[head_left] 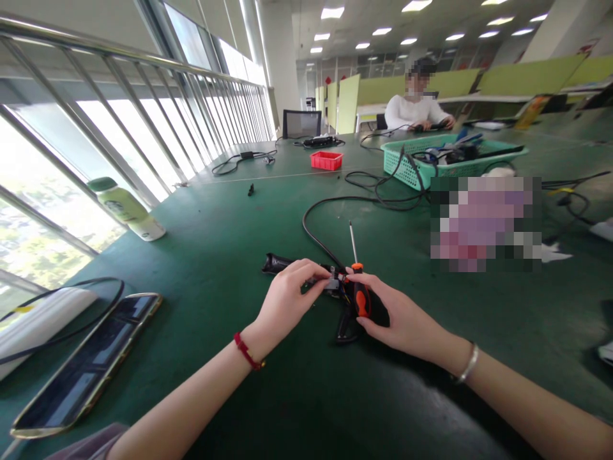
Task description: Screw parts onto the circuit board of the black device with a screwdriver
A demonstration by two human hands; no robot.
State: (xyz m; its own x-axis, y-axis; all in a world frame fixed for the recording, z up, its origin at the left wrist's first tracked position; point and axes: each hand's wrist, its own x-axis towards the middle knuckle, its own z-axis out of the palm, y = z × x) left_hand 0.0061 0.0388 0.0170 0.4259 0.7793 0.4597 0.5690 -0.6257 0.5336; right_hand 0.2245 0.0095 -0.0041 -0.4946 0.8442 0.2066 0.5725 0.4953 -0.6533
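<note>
Screwdriver (363, 300) clamped in right grip (400, 313), long axis aimed forward, just right of wired black device (341, 291) on table (225, 246). Left grip (290, 291) pinched on small metallic part (332, 282) near device's middle, between both grips; left fingertips touching, right ones just beside.

Grn tbl (230, 223), phone (90, 365), btl (127, 209), red bin (326, 164), grn bskt (439, 170)

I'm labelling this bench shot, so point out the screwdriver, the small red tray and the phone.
Screwdriver (357, 268), head view: the orange collar where shaft meets handle.
Small red tray (327, 163), head view: its near wall.
Phone (92, 364), head view: the middle of its screen.
</note>
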